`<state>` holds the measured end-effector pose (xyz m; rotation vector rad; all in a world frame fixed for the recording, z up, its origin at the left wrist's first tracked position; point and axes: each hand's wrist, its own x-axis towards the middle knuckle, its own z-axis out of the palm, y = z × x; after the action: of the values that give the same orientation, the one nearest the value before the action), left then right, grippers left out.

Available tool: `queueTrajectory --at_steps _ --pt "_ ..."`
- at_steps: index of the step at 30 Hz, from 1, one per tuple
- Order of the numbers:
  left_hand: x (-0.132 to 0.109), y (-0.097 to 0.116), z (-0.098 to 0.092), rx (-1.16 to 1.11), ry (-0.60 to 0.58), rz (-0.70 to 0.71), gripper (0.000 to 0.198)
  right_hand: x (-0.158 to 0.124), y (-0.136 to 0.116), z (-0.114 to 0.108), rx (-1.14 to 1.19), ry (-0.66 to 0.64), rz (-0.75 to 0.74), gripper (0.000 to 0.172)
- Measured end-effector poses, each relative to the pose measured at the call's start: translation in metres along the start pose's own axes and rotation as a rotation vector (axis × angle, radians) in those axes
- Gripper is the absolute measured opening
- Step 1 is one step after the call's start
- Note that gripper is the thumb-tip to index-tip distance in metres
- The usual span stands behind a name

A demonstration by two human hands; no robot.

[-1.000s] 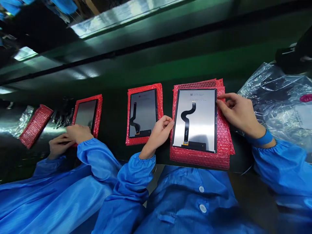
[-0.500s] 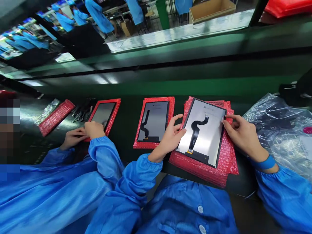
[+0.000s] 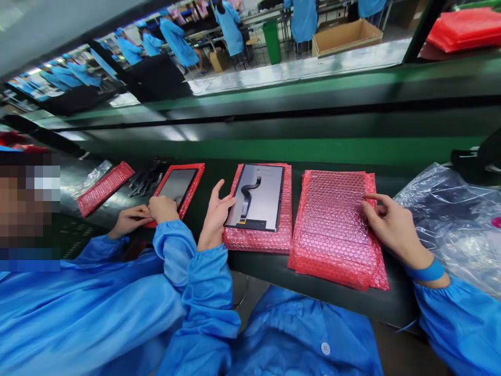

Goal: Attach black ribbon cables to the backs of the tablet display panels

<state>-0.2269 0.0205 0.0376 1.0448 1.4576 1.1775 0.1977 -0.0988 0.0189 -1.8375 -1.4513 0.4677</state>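
A silver display panel (image 3: 260,201) with a black flex cable lies back-up on a pink bubble-wrap sheet (image 3: 262,241) on the dark belt. My left hand (image 3: 215,219) is at the panel's left edge, fingers spread and thumb raised, fingertips touching the edge. To the right lies a stack of pink bubble-wrap sheets (image 3: 332,230) with nothing on top. My right hand (image 3: 391,227) rests on the stack's right side with the index finger stretched out over the wrap, holding nothing.
A co-worker's hands (image 3: 156,211) touch another panel in red wrap (image 3: 178,185) at the left. Beyond them lie a red bubble pouch (image 3: 105,188) and small black parts (image 3: 145,180). Crumpled clear plastic bags (image 3: 450,219) lie at the right. More people work in the background.
The panel that both hands held on the stack is gone from it; a panel now lies on the wrap to the left under my left hand. The stack's top is bare.
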Motion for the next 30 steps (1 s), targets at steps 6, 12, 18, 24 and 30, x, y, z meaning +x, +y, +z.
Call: queueTrajectory --at_steps 6,12,18,24,30 --pt "0.002 -0.002 -0.001 0.050 0.077 -0.054 0.087 0.001 0.001 0.000 -0.002 0.002 0.001 0.053" --pt "0.012 -0.007 0.004 0.136 0.140 -0.022 0.089 -0.001 0.000 0.002 0.030 0.012 0.011 0.053" --pt "0.017 -0.009 0.001 0.301 0.163 0.092 0.081 -0.001 0.009 0.005 0.053 0.002 -0.019 0.051" --pt "0.001 0.004 0.026 0.452 0.169 0.320 0.055 0.004 0.019 0.014 0.019 0.037 0.017 0.042" --pt "-0.030 0.010 0.113 0.457 -0.193 0.547 0.045 -0.015 -0.020 -0.012 0.164 0.110 0.028 0.034"
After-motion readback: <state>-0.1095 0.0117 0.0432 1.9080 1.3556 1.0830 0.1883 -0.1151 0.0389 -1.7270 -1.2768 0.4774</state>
